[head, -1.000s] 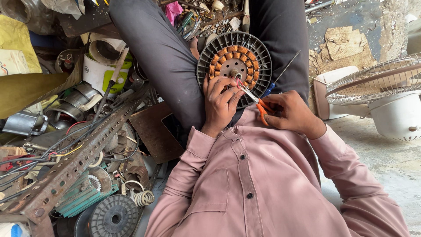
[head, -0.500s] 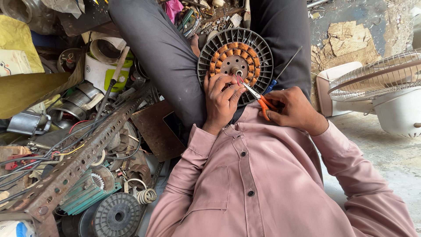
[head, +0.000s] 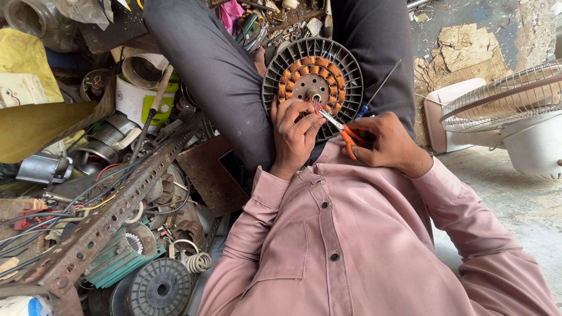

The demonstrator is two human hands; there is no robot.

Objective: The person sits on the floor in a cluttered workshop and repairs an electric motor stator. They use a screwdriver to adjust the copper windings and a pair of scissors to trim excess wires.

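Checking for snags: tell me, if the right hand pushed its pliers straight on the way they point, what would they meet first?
Probably the copper coils beside the motor's hub, with the left hand's fingertips close alongside; depth is unclear.

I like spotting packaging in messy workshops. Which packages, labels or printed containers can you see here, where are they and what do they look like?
White tub: left of the knee, round, with a green and yellow label.
Yellow bag: far left edge, crumpled, beside a pale printed carton.
White pack: bottom left corner, with a blue patch.
Torn cardboard: top right on the floor, brown, unprinted.
No screens or signs show.
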